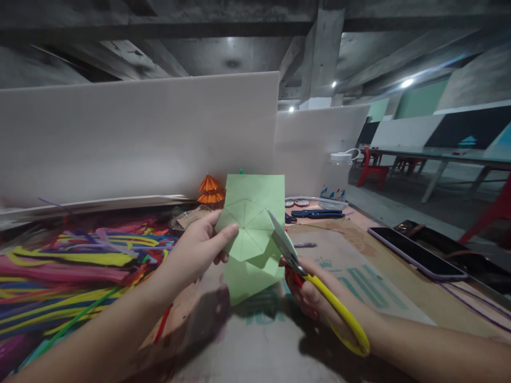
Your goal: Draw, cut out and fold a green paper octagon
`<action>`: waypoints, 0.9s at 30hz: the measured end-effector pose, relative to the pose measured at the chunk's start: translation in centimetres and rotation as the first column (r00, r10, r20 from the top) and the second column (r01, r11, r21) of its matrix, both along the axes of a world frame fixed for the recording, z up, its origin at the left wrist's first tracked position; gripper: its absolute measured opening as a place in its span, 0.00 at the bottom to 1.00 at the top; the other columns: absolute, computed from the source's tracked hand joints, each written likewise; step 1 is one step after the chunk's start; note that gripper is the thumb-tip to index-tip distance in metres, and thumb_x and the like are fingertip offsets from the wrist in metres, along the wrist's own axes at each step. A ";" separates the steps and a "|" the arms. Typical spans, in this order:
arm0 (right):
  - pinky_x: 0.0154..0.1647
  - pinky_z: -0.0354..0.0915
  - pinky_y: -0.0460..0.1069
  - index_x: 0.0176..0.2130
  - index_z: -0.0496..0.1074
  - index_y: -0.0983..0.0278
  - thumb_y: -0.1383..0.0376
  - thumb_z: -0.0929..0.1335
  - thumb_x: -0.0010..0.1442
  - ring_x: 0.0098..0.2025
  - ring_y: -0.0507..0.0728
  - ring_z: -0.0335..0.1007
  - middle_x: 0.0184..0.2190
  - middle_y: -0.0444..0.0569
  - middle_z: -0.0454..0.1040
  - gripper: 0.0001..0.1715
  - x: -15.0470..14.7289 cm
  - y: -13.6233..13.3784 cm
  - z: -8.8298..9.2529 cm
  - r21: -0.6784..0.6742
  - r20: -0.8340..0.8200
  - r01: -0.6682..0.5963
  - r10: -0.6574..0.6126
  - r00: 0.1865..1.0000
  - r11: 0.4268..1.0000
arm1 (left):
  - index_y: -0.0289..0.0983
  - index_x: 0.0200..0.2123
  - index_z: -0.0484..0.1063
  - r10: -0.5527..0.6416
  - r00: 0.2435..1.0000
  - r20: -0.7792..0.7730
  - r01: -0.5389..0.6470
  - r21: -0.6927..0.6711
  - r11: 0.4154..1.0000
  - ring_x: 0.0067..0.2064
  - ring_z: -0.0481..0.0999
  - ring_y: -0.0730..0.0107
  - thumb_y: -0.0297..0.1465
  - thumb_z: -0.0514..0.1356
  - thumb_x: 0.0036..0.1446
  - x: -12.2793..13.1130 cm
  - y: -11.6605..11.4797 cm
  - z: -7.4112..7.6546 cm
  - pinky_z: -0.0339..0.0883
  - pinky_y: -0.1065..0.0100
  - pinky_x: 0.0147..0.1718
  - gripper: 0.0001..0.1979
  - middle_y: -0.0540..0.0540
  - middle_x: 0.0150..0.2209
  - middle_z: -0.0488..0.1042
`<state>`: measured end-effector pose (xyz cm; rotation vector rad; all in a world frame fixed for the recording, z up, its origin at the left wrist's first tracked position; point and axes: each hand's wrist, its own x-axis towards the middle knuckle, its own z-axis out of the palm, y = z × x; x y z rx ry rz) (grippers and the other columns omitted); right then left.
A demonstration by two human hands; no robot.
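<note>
My left hand (pixel 197 246) pinches the left edge of a light green sheet of paper (pixel 255 199), held upright above the table. The sheet carries a folded polygon shape with creases fanning out from its middle. My right hand (pixel 315 298) grips yellow-handled scissors (pixel 319 290). Their blades are parted and meet the paper's right side, at the edge of the folded shape.
A heap of coloured pipe cleaners (pixel 67 266) covers the table's left. An orange folded paper piece (pixel 210 191) stands behind the sheet. A phone (pixel 415 252) lies at the right, dark pliers (pixel 319 214) and a clear jar (pixel 337 175) further back. White partition boards (pixel 139 138) close off the rear.
</note>
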<state>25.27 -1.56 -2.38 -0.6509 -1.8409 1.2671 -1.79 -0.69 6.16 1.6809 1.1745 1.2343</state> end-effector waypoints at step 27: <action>0.24 0.54 0.46 0.59 0.68 0.61 0.35 0.66 0.64 0.26 0.51 0.51 0.26 0.40 0.58 0.39 -0.3 -0.6 1.3 -0.014 -0.027 0.002 -0.003 1.000 1.000 | 0.37 0.46 0.73 -0.051 0.996 -0.076 0.053 0.023 0.998 0.26 0.73 0.71 0.45 0.67 0.61 0.5 -1.0 0.1 0.68 0.71 0.22 0.20 0.51 0.30 0.74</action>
